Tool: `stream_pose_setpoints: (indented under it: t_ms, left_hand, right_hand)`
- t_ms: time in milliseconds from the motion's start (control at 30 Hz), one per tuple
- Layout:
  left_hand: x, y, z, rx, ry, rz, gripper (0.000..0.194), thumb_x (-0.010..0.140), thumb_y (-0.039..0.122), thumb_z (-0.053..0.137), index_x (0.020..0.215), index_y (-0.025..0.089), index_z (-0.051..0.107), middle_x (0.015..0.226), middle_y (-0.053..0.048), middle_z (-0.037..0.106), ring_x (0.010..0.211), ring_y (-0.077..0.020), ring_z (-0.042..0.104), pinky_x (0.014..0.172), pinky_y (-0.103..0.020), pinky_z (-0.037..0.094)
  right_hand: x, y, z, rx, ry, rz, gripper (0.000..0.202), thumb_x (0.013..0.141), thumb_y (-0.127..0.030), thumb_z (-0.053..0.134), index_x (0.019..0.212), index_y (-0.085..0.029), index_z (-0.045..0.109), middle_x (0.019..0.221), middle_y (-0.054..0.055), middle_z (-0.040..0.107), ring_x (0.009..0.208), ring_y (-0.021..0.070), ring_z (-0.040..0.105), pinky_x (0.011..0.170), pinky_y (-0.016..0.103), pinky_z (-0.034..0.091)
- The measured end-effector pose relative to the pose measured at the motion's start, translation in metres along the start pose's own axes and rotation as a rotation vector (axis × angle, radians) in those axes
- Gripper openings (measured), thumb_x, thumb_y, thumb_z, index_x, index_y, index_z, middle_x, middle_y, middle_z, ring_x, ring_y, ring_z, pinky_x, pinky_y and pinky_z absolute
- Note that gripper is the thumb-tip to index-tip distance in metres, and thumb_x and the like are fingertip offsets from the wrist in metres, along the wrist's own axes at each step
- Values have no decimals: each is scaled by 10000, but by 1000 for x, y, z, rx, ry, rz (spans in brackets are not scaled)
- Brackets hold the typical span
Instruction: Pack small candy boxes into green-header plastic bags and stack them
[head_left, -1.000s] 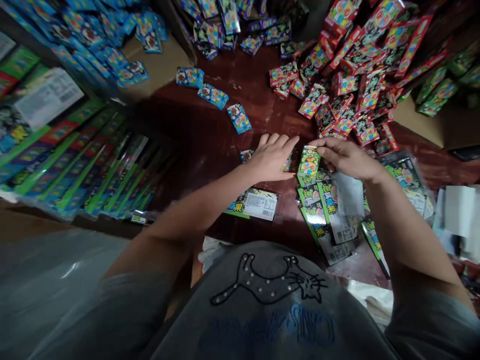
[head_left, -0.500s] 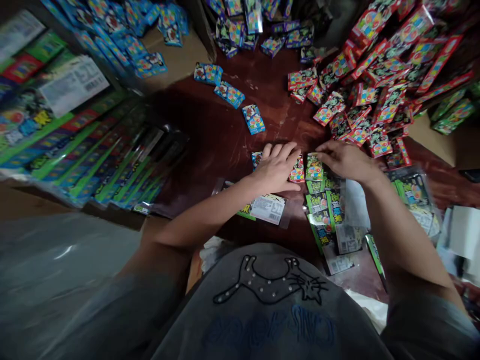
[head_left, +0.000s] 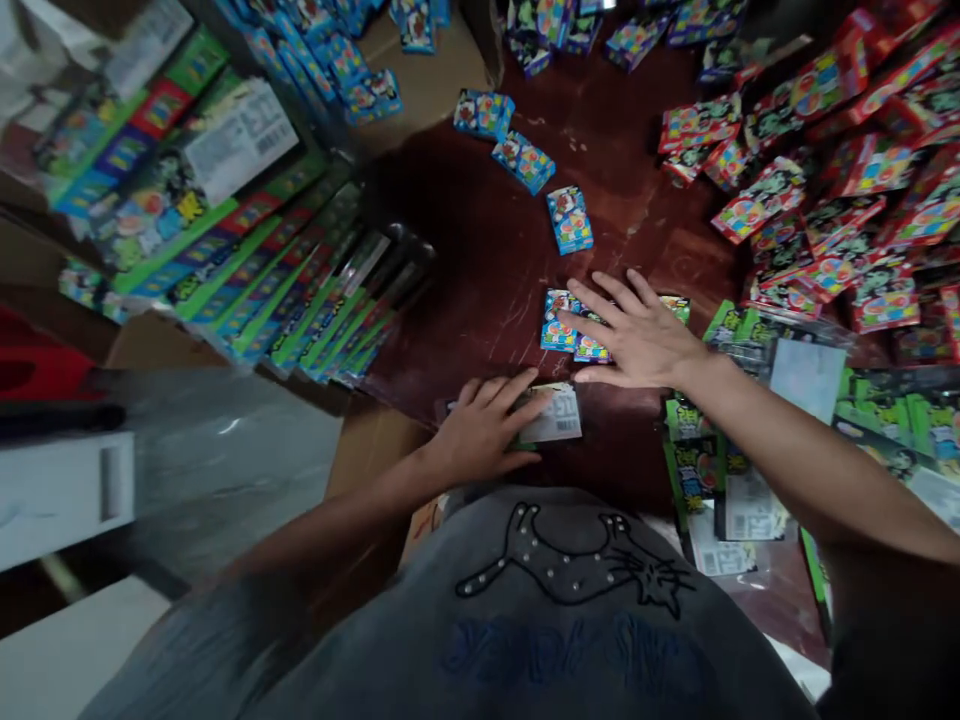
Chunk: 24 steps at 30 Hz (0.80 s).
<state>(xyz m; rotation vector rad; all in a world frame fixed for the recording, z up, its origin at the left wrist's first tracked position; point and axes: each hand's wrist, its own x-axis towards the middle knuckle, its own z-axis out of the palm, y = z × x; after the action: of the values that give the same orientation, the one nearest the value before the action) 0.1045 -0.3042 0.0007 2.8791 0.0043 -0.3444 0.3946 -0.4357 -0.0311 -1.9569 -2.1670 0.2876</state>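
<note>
My right hand (head_left: 637, 335) lies with spread fingers over a row of small candy boxes on the dark red table. From under it show a blue box (head_left: 557, 328), a purple box (head_left: 590, 348) and the edge of a green box (head_left: 679, 307); the rest of the row is hidden. Nearer my body, my left hand (head_left: 491, 425) rests fingers apart on a clear plastic bag with a white barcode label (head_left: 556, 415), covering its left part. Neither hand grips anything. Just beyond the row lies a single blue box (head_left: 570, 220).
Red boxes (head_left: 761, 200) are heaped at the right, blue ones (head_left: 337, 60) at the back left and purple ones (head_left: 555, 25) at the back. Packed sets (head_left: 225, 240) stand in a row at the left. Printed green-edged bags (head_left: 697, 460) lie right of my body.
My left hand has left the row of boxes and come down to the labelled bag. My right hand has moved from the green box across the row. The view has swung left.
</note>
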Motion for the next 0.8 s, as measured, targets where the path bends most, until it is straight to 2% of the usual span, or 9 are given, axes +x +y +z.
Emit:
stream_pose_setpoints:
  t_ms: [100, 167, 233, 333, 467, 533, 633, 733, 800]
  left_hand:
    - [-29, -6, 2, -74, 57, -193, 813, 918, 532, 808, 1622, 252, 514, 1619, -201, 552, 1360, -439, 582, 1073, -612, 492]
    - [-43, -11, 5, -128, 139, -322, 818, 907, 506, 809, 1623, 256, 504, 1549, -198, 597, 1325, -436, 593, 1068, -618, 495]
    - [-50, -17, 8, -162, 223, -435, 885, 889, 499, 817, 1652, 244, 447, 1536, -201, 590, 1325, -434, 583, 1086, -618, 488]
    - [-50, -24, 10, -192, 264, -476, 982, 870, 498, 834, 1682, 209, 362, 1557, -210, 563, 1362, -426, 555, 1137, -605, 459]
    - [-46, -31, 8, -211, 257, -438, 1018, 849, 464, 849, 1690, 185, 347, 1570, -210, 561, 1379, -422, 543, 1157, -581, 436]
    - [-44, -36, 7, -227, 241, -375, 1022, 831, 429, 858, 1687, 168, 367, 1560, -212, 573, 1371, -419, 550, 1155, -568, 433]
    - [-42, -43, 7, -262, 200, -260, 995, 822, 420, 862, 1674, 162, 417, 1559, -204, 580, 1381, -409, 549, 1153, -549, 430]
    - [-39, -48, 6, -245, 174, -235, 969, 831, 446, 860, 1656, 137, 457, 1574, -218, 575, 1387, -420, 546, 1142, -550, 421]
    - [-38, -49, 5, -225, 160, -244, 970, 832, 465, 863, 1651, 129, 468, 1578, -226, 576, 1384, -429, 547, 1136, -548, 409]
  right_hand:
    - [15, -10, 1, 54, 29, 69, 724, 1025, -647, 574, 1567, -168, 569, 1783, 195, 341, 1557, 462, 419, 1263, 673, 345]
    - [21, -16, 2, 109, 72, 92, 608, 1042, -523, 579, 1497, -122, 619, 1710, 228, 448, 1487, 460, 493, 1208, 655, 421]
    - [24, -20, 5, 174, 148, 91, 576, 1034, -486, 599, 1485, -130, 625, 1641, 221, 528, 1449, 447, 533, 1195, 658, 442]
    - [24, -31, 7, 234, 229, 55, 577, 1022, -528, 642, 1453, -143, 646, 1621, 206, 551, 1457, 425, 539, 1229, 637, 441]
    - [18, -54, 7, 268, 101, -98, 513, 1029, -500, 664, 1394, -139, 690, 1653, 195, 541, 1491, 404, 535, 1232, 602, 474]
    - [16, -64, 7, 330, 23, -162, 538, 1026, -451, 687, 1478, -165, 637, 1686, 183, 510, 1544, 367, 507, 1267, 607, 449]
    - [10, -70, 4, 386, -35, -197, 852, 981, -423, 758, 1697, -171, 371, 1757, 209, 388, 1631, 331, 406, 1343, 610, 345]
    - [-2, -61, -4, 310, -32, -107, 1185, 892, -554, 837, 1778, -200, 133, 1824, 220, 197, 1682, 404, 266, 1376, 698, 160]
    - [-11, -53, -8, 243, -18, -42, 1237, 845, -675, 832, 1779, -244, 146, 1810, 205, 266, 1661, 468, 281, 1337, 793, 40]
